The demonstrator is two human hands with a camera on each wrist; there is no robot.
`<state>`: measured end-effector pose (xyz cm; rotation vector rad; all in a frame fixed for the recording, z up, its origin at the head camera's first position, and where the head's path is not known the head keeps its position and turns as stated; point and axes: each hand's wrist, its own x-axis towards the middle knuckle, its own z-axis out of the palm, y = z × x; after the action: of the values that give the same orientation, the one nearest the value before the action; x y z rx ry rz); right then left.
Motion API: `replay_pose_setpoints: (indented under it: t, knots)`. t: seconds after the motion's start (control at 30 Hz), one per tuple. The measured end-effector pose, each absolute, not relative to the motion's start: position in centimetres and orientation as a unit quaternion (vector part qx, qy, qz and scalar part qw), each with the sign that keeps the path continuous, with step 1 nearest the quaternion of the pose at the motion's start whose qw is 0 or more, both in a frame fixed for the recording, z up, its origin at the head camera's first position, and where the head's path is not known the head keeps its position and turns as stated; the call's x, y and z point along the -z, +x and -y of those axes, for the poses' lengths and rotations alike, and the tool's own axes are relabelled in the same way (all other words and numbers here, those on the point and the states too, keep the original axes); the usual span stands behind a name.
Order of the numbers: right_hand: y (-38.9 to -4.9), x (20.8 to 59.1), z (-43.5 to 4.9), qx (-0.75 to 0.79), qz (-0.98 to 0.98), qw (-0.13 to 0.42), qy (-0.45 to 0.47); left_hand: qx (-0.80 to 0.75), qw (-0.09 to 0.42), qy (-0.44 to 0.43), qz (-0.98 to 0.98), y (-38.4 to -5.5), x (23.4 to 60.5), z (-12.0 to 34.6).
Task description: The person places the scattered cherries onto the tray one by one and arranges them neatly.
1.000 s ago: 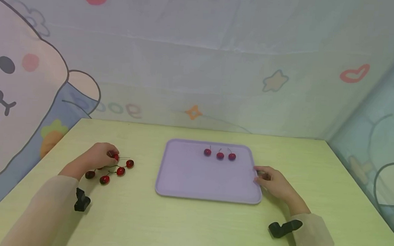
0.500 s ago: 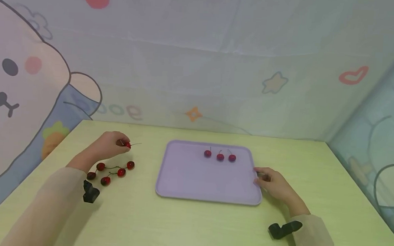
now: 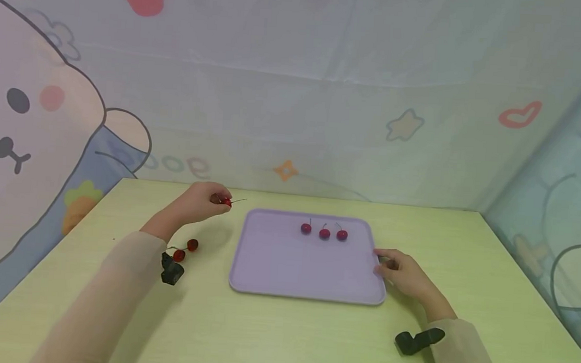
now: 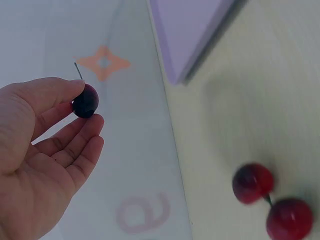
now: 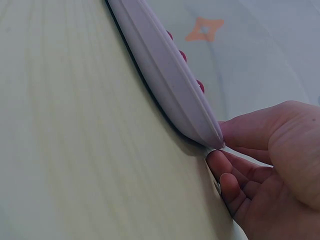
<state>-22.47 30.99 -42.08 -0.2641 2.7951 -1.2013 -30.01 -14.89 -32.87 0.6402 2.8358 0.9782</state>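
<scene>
Between thumb and fingertips, my left hand point(image 3: 201, 203) pinches a dark red cherry point(image 4: 85, 101), its thin stem sticking out. The hand is above the table, just left of the far left corner of a lilac tray point(image 3: 286, 269). Three cherries point(image 3: 324, 234) sit in a row near the tray's far edge, stems pointing away. At the tray's right edge, my right hand point(image 3: 406, 272) grips the rim; in the right wrist view the thumb lies on top, with fingers point(image 5: 220, 163) at the underside.
Two loose cherries point(image 3: 179, 255) lie on the pale yellow table point(image 3: 272, 334) below the left forearm, which hides the tabletop behind it. A printed cloth point(image 3: 275, 93) hangs along the far edge. Each wrist carries a black camera mount point(image 3: 412, 341).
My left hand has lifted a cherry off the group on the left and carried it right and away, towards the tray. The right hand stays on the tray rim.
</scene>
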Motion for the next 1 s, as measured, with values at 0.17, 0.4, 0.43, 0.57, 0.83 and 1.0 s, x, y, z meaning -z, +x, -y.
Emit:
replay_pose_setpoints:
  t: [0.17,0.4,0.43,0.57,0.83,1.0]
  knots:
    - [-22.4,42.1,-31.0,0.392,-0.915,0.044,-0.086,-0.331,0.043,0.216,-0.918,-30.6,32.7,12.9]
    - [-22.5,42.3,-31.1,0.390,-0.916,0.042,-0.087,-0.339,0.043,0.220,-0.914,-31.4,33.0,10.5]
    - [-22.5,42.3,-31.1,0.390,-0.916,0.042,-0.088,-0.339,0.043,0.220,-0.914,-31.5,33.2,10.1]
    - [-22.6,42.3,-31.1,0.390,-0.916,0.041,-0.087,-0.339,0.040,0.214,-0.915,-32.0,33.8,8.6]
    - [-22.6,42.2,-31.1,0.388,-0.917,0.042,-0.085,-0.326,0.037,0.220,-0.919,-33.1,35.4,5.5]
    - [-22.6,42.0,-31.1,0.387,-0.917,0.040,-0.086,-0.308,0.021,0.227,-0.924,-33.8,36.7,3.7]
